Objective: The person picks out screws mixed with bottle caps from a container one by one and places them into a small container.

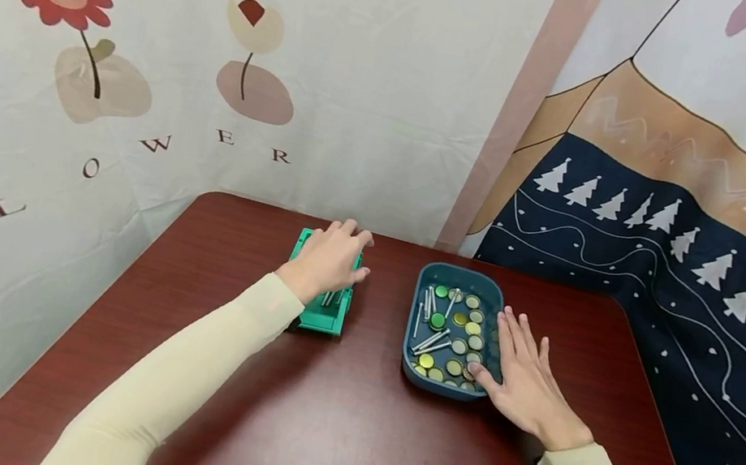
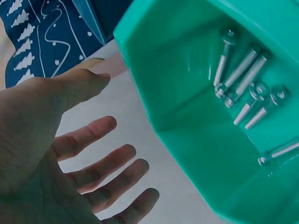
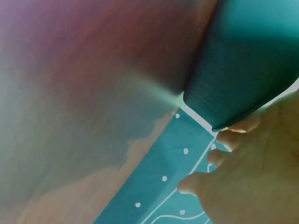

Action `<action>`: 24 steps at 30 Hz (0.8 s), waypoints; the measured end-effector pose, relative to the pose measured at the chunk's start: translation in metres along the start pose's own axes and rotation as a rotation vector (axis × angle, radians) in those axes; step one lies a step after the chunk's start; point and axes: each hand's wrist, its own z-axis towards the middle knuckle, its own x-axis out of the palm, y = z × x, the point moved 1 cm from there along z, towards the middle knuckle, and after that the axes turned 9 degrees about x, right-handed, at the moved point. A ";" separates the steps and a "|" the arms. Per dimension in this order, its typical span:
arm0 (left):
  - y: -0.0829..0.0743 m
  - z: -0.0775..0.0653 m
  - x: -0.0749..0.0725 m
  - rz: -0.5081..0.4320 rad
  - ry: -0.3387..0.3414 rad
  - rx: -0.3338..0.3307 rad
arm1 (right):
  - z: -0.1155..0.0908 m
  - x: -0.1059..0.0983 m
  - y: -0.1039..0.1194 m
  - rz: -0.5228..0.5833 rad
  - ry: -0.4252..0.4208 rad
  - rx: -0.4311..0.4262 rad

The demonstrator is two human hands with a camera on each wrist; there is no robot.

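Observation:
My left hand [image 1: 332, 254] hovers over the green plastic box [image 1: 319, 323], fingers spread and holding nothing. Inside that box, several silver bolts [image 2: 243, 74] lie loose in the left wrist view, with the spread fingers beside its edge. To the right stands a blue tray [image 1: 464, 275] of round gold and green discs [image 1: 437, 321] and more silver bolts [image 1: 432, 343]. My right hand [image 1: 526, 377] rests along the tray's right rim with straight fingers, its thumb reaching over the near right corner. In the right wrist view, the fingers overlap the blue tray's edge [image 3: 243, 74].
Both containers stand on a dark red-brown table [image 1: 325, 430], a short gap between them. Behind it hangs a pale cloth [image 1: 383, 86] with printed flowers and letters; a navy cloth [image 1: 647, 229] with white trees hangs along the right side.

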 end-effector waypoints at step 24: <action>-0.068 0.024 0.017 0.084 0.069 0.167 | 0.003 0.004 -0.005 -0.023 -0.008 -0.031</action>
